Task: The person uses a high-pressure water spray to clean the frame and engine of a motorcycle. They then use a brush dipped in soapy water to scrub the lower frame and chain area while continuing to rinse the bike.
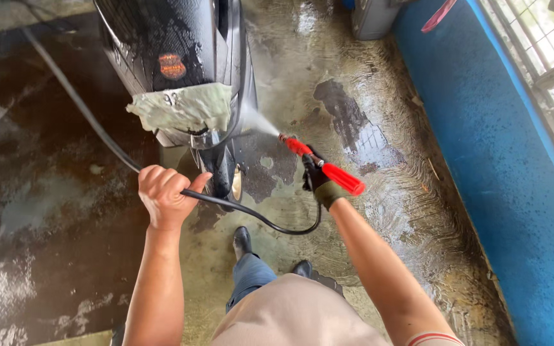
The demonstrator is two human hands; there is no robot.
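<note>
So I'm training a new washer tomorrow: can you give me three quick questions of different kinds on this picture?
1. True or false: the right hand wears a dark glove.
2. What does the left hand grip? A) the hose B) the cloth C) a brush
3. Fill in: the red spray gun shoots water at the black ____.

Key: 1 true. 2 A. 3 scooter; the spray strikes its rear, just right of the cloth draped there, above the wet floor.
</note>
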